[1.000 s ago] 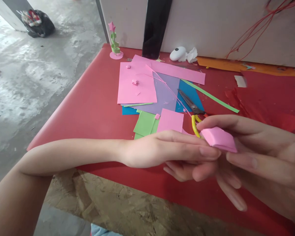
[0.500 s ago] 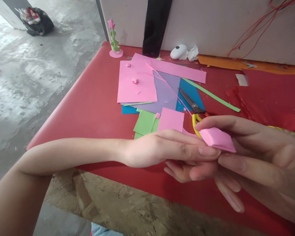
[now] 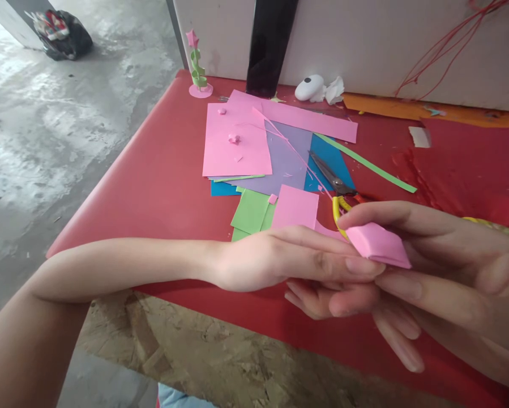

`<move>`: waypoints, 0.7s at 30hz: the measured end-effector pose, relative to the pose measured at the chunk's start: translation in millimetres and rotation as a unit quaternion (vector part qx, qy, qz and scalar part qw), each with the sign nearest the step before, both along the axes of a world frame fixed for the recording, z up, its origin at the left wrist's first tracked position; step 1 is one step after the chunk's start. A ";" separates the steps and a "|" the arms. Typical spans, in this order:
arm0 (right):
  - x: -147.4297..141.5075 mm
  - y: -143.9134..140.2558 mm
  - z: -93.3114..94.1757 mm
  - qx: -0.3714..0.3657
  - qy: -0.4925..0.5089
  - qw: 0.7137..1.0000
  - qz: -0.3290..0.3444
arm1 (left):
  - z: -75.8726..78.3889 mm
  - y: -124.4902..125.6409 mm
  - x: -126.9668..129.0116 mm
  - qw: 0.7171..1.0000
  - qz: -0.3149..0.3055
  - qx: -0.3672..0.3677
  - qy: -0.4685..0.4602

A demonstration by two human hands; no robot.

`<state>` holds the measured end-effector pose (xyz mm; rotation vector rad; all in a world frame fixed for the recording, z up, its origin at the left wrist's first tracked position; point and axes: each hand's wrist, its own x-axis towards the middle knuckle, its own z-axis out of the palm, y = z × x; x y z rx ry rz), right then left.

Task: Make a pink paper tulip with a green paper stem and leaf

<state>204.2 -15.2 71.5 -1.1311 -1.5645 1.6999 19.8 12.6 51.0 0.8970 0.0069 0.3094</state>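
Scissors (image 3: 331, 180): yellow handles mostly hidden behind the right hand (image 3: 449, 272) and the folded pink paper (image 3: 379, 245); only the blades show clear. Right hand's wrist cut off by the frame's right edge. Lower fingers of the left hand (image 3: 279, 260) hidden under the right hand's fingertips.

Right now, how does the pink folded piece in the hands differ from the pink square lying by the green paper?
The folded piece is thick and layered; the pink square is a single flat sheet. The folded piece is pinched between the left hand and right hand above the table edge; the square rests on the red table, overlapping the green paper. Both are the same pink.
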 end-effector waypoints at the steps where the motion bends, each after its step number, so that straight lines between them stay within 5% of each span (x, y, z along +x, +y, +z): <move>1: -0.1 0.1 0.2 0.008 -0.009 1.000 -0.008 | 0.2 0.3 -0.1 1.000 0.000 -0.004 0.005; 16: -2.1 -1.1 0.9 -0.006 0.014 1.000 0.014 | -1.5 -2.3 -0.8 1.000 0.008 0.013 0.008; 21: -2.6 1.0 1.8 -0.072 0.073 0.994 0.038 | -1.6 -0.3 -1.3 1.000 0.010 0.025 0.011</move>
